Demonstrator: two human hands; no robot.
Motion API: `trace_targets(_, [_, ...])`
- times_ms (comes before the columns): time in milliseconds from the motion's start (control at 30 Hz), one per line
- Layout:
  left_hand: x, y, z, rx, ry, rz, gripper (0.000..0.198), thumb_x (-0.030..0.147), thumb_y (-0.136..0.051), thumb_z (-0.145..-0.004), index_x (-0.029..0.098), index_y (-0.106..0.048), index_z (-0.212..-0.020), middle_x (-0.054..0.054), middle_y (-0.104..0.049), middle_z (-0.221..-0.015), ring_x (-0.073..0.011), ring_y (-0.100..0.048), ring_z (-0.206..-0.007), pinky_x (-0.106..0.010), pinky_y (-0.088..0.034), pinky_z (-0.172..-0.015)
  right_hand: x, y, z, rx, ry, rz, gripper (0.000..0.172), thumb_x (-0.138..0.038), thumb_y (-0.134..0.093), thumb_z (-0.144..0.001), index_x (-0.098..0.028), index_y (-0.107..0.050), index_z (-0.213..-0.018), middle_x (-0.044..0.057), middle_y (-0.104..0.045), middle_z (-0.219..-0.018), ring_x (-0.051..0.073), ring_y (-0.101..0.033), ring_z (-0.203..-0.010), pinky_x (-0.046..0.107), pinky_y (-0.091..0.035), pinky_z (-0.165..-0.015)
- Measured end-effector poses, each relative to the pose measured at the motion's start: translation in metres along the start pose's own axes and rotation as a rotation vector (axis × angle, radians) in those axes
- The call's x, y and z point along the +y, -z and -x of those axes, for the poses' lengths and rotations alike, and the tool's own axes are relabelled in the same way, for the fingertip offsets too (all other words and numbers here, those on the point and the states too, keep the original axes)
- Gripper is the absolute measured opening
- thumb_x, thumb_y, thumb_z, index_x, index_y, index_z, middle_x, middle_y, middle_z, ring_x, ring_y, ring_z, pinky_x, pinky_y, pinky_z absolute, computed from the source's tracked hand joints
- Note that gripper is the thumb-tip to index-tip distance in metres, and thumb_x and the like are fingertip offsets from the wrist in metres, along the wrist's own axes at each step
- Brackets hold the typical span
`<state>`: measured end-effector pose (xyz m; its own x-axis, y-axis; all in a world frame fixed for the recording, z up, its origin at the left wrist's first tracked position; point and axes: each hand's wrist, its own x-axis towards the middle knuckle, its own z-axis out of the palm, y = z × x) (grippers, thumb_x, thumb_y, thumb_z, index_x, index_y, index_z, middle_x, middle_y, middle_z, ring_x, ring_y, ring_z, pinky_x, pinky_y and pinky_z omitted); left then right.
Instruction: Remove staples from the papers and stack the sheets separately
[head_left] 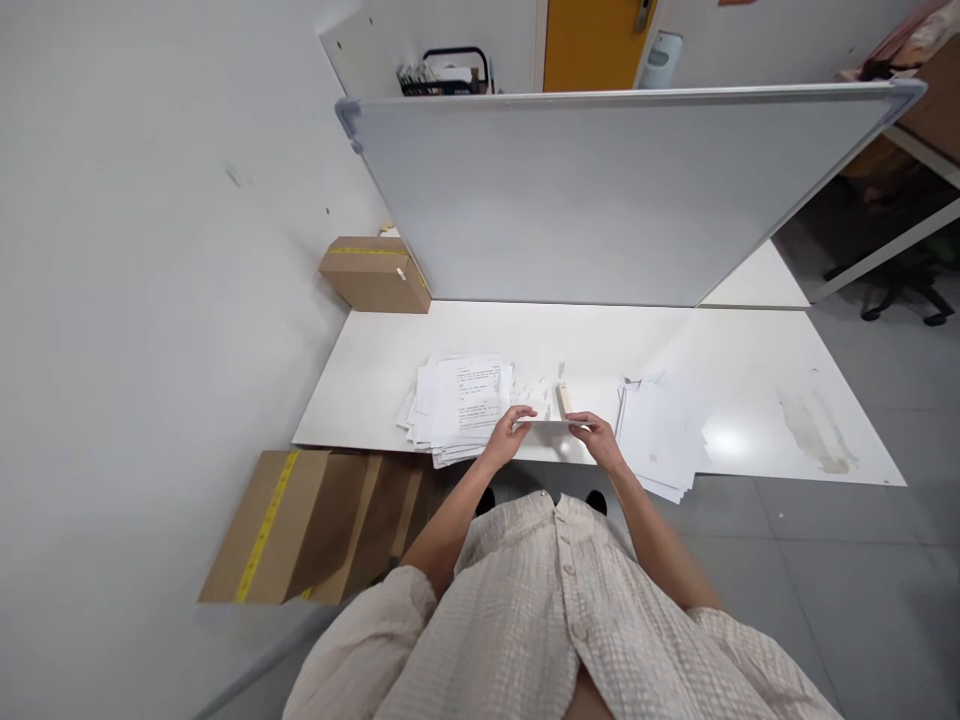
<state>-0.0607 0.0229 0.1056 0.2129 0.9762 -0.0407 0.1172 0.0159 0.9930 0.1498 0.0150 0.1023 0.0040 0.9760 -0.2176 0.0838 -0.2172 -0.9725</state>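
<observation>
Both my hands meet over the front of the white table, one at each end of a thin white paper stack (553, 422) seen nearly edge-on. My left hand (512, 432) is closed on its left end, and my right hand (595, 438) grips the right end. How many sheets are between them I cannot tell. Just beyond my right fingers lies a small beige block (564, 399). Printed sheets (472, 405) lie in an uneven pile left of my left hand. Another loose pile of mostly blank sheets (660, 435) sits to the right, partly over the table's front edge.
A large whiteboard (570, 200) stands across the back of the table (750, 390). One cardboard box (375, 275) rests at the back left corner; more cardboard boxes (300, 520) are on the floor at left. Dark smudges (817, 430) mark the table's right end.
</observation>
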Motion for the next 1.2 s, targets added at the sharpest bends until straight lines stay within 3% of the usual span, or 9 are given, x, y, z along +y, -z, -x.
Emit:
trace_targets(333, [-0.002,-0.004,-0.007,0.024,0.046,-0.107,0.016,0.02,-0.046,-0.081,0.019,-0.051,-0.096,-0.003,-0.056,-0.094,-0.0135,-0.052,-0.089,-0.028,-0.039,-0.084,-0.005,-0.001,-0.001,-0.003,0.047,0.022,0.013,-0.031,-0.056,-0.071,-0.021,-0.061,-0.076,0.001,-0.06,-0.075,0.016,-0.052,-0.073,0.03,-0.039,-0.071])
trace_targets(467, [-0.005,-0.005,-0.009,0.014,0.099,-0.108,0.018,0.019,-0.046,-0.079,0.018,-0.049,-0.097,-0.001,-0.055,-0.085,-0.0118,-0.051,-0.075,-0.025,-0.04,-0.073,-0.003,0.001,-0.003,-0.004,0.049,0.029,0.017,-0.031,-0.058,-0.069,-0.02,-0.06,-0.082,0.001,-0.06,-0.077,0.017,-0.052,-0.074,0.03,-0.04,-0.07])
trace_targets(833, [-0.011,-0.005,-0.017,0.008,0.111,-0.067,0.013,0.025,-0.048,-0.079,0.018,-0.053,-0.089,0.002,-0.054,-0.072,-0.0112,-0.049,-0.068,-0.024,-0.04,-0.069,0.006,0.003,-0.008,0.001,0.047,0.043,0.019,-0.036,-0.059,-0.07,-0.019,-0.061,-0.078,0.001,-0.061,-0.076,0.018,-0.053,-0.076,0.032,-0.04,-0.073])
trace_targets(1033, [-0.012,-0.005,-0.021,0.021,0.122,0.016,0.015,0.028,-0.053,-0.076,0.017,-0.057,-0.086,0.0,-0.058,-0.074,-0.0136,-0.053,-0.072,-0.027,-0.043,-0.073,0.013,0.002,-0.011,0.018,0.011,0.047,0.022,-0.039,-0.06,-0.069,-0.02,-0.063,-0.08,0.003,-0.064,-0.08,0.021,-0.056,-0.08,0.035,-0.042,-0.077])
trace_targets(1200, [-0.008,-0.006,-0.028,0.042,0.153,0.147,0.03,0.036,-0.056,-0.072,0.015,-0.057,-0.093,-0.005,-0.065,-0.086,-0.0172,-0.058,-0.08,-0.031,-0.044,-0.077,0.01,0.007,-0.014,0.014,-0.02,0.015,0.031,-0.042,-0.06,-0.07,-0.019,-0.064,-0.09,0.006,-0.068,-0.09,0.023,-0.059,-0.089,0.037,-0.044,-0.081])
